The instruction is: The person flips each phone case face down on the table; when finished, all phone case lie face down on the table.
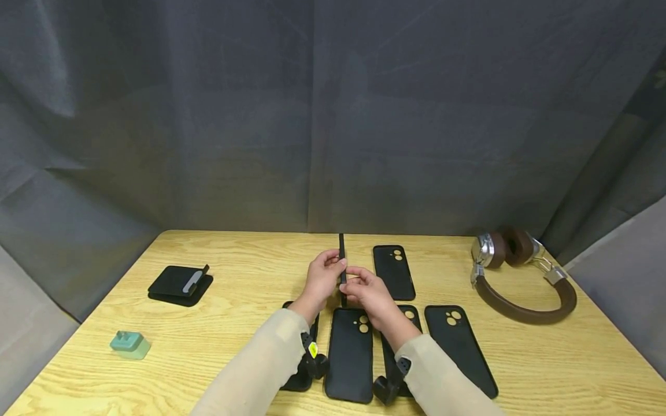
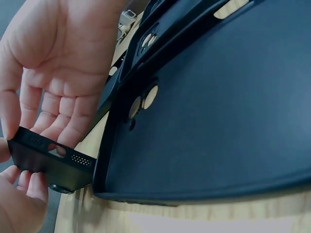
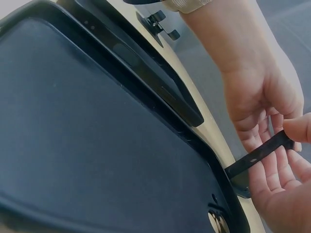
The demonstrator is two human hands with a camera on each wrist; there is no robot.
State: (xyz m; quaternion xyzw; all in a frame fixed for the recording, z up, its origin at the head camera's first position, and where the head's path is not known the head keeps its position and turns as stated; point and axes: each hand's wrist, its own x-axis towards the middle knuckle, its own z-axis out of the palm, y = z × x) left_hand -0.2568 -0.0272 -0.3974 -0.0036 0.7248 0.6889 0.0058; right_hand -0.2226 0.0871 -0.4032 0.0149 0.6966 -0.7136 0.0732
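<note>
Between both hands a thin black phone case point(image 1: 341, 245) stands on edge, its narrow side toward the head camera. My left hand point(image 1: 321, 278) pinches it from the left, thumb against fingers. From the right, my right hand point(image 1: 372, 294) pinches its nearer part. The left wrist view shows the held case's end point(image 2: 53, 158) with a port cutout and a dotted grille. Just below the hands lies another black phone case point(image 1: 348, 355) with round camera holes. A third black case point(image 1: 394, 273) lies beyond the right hand.
More black phone cases lie partly under the left forearm point(image 1: 300, 375), under the right forearm point(image 1: 410, 315) and farther right point(image 1: 460, 349). Brown headphones point(image 1: 528, 315) rest at the right. At the left are a black folding stand point(image 1: 174, 281) and a green plug charger point(image 1: 130, 345). Dark curtains hang behind the wooden table.
</note>
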